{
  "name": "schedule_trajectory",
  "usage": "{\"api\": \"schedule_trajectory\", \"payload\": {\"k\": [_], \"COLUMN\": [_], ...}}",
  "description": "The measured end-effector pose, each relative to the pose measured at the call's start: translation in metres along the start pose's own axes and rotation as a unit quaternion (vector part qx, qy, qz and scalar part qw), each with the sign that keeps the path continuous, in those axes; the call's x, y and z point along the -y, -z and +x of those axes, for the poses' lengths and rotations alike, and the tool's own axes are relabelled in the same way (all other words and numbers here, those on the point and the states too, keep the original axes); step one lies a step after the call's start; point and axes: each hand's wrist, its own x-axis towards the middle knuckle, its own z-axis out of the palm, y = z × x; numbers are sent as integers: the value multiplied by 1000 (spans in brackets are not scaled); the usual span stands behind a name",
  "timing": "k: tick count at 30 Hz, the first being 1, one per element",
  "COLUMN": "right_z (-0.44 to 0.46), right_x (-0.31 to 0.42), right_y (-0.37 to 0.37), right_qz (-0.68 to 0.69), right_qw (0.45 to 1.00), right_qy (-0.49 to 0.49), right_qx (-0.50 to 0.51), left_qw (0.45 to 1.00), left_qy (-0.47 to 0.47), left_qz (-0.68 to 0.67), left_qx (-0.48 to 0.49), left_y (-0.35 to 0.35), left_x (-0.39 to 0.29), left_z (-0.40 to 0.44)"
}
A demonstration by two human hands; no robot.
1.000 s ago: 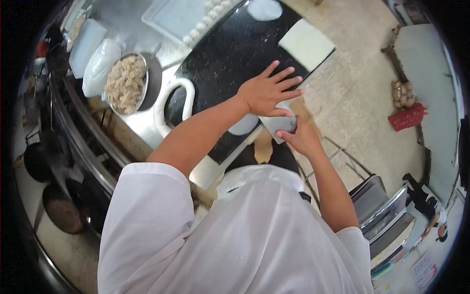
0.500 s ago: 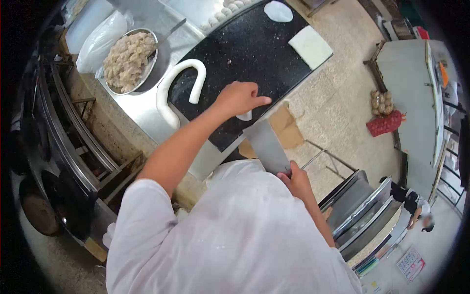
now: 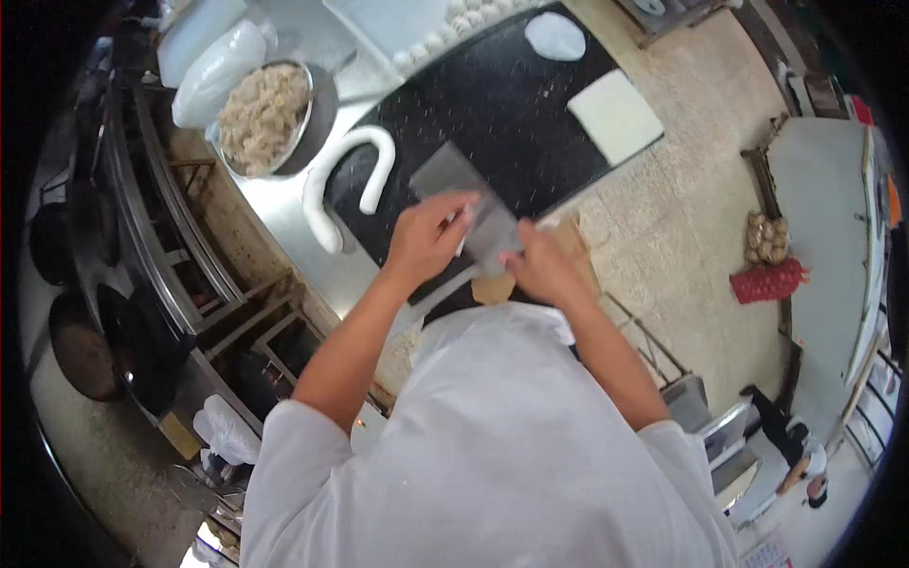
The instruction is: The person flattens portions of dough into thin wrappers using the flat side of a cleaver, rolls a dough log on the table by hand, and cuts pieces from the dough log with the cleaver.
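Gripping the broad grey metal blade (image 3: 447,172) in the right hand (image 3: 547,265), now swung inward over the speckled black counter (image 3: 502,109), seemingly workable there beside the curled left hand (image 3: 422,239), too blurred to tell if holding anything.

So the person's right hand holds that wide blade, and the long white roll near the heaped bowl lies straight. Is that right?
Not quite: the long white roll near the heaped bowl is bent into a hook, not straight, as the head view shows. The right hand does hold the wide blade.
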Motion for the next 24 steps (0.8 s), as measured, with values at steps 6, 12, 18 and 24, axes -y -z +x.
{"api": "schedule_trajectory", "payload": {"k": [6,12,18,24], "right_z": [-17,-34,-55,-9], "right_x": [-52,-123,-125,-130], "right_y": [16,66,124,90], "right_qz": [105,160,199,460], "right_qw": [974,977,980,873], "right_qy": [90,-7,-26,-1], "right_qx": [178,144,15,-162], "left_qw": [970,945,994,987], "left_qy": [187,142,72,23], "left_qz": [-151,-265,52,130], "left_qx": [-39,-126,-58,-92], "left_y": [-7,-61,-88,-35], "left_x": [-16,-27,28,26], "left_z": [24,206,250,106]}}
